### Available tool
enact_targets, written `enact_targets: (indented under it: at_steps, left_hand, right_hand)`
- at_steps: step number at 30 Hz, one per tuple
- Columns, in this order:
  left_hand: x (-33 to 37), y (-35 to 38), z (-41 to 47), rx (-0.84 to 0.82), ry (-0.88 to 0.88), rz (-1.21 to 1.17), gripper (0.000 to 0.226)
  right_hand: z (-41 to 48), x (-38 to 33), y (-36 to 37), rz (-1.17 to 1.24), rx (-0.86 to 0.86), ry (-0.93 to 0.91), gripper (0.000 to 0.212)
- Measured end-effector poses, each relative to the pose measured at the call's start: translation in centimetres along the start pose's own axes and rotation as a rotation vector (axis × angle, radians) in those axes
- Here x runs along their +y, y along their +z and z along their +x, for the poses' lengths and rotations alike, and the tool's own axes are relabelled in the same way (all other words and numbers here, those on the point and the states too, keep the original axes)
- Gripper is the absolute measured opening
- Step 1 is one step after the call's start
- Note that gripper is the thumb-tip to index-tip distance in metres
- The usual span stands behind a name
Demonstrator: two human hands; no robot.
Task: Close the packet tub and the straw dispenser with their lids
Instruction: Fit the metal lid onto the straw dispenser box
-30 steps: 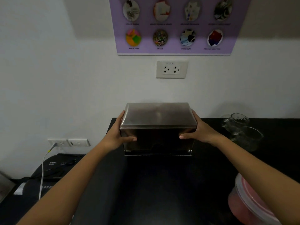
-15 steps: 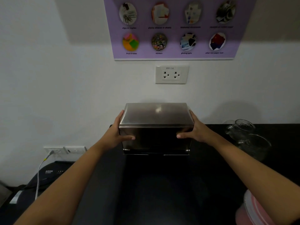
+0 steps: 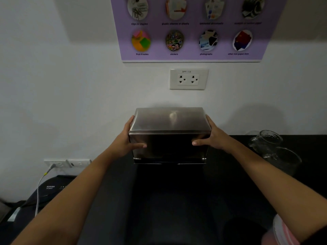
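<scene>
Looking down from the head view: packet tub [image 3: 283, 232] is cut off at the lower right corner, only a pink wall and a pale rim showing behind the right forearm; lid on or off cannot be told, contents not visible. Straw dispenser [image 3: 169, 135], a steel box, stands at the far edge of the dark table [image 3: 177, 200], against the white wall; its lid [image 3: 170, 120] sits on top, covering the body, so the inside is hidden. Lower front is in deep shadow, detail hard to read. Left hand [image 3: 124, 142] clasps the left end of the box, thumb across the front face, fingers wrapped round the side and out of sight. Right hand [image 3: 215, 138] grips the right end the same way, thumb on the front. Two clear glass jars [image 3: 272, 149] stand right of the dispenser, apart from it; contents not discernible. A dark machine [image 3: 47, 190] lies low at left, partly cut off.
</scene>
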State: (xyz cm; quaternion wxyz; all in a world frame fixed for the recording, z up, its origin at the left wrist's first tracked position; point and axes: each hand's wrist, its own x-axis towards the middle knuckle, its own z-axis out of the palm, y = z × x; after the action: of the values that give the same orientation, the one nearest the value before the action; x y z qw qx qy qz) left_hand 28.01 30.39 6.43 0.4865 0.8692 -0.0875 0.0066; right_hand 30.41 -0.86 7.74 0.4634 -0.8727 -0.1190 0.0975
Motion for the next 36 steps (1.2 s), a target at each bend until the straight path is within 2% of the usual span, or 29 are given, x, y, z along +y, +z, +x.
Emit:
enact_targets:
  at_steps: [11, 15, 21, 23, 25, 27, 31, 34, 36]
  left_hand:
    - [-0.2, -0.3, 0.5, 0.012, -0.033, 0.029, 0.108]
    - [0.1, 0.0, 0.4, 0.091, -0.014, 0.094, 0.105]
    - [0.3, 0.7, -2.1, 0.284, -0.080, 0.114, 0.085]
    - [0.6, 1.2, -3.7, 0.376, -0.039, 0.109, 0.072]
    - [1.4, 2.2, -5.5, 0.421, 0.074, 0.154, 0.054]
    - [2.7, 3.5, -6.8, 0.372, 0.156, 0.197, 0.042]
    - [6.2, 6.9, -8.1, 0.131, 0.161, 0.117, 0.039]
    - [8.7, 9.8, -8.7, -0.111, 0.106, 0.091, 0.037]
    - [10.3, 11.8, -9.4, -0.229, -0.024, -0.028, 0.035]
  right_hand:
    - [0.4, 0.2, 0.0, -0.012, 0.020, 0.056, 0.119]
    - [0.2, 0.1, 0.0, -0.038, 0.048, 0.085, 0.119]
    - [-2.2, -1.1, 0.3, 0.027, 0.076, 0.148, 0.120]
    - [-3.7, -1.1, 0.1, 0.018, 0.105, 0.184, 0.122]
    - [-5.2, -0.9, -0.2, -0.005, 0.114, 0.192, 0.115]
    - [-6.7, -0.8, -0.6, -0.039, 0.137, 0.200, 0.092]
    - [-10.4, -1.0, -1.9, -0.072, 0.217, 0.205, 0.053]
    - [-14.0, -0.8, -3.4, -0.103, 0.219, 0.194, 0.045]
    - [-16.5, -0.4, -4.6, -0.112, 0.245, 0.201, 0.042]
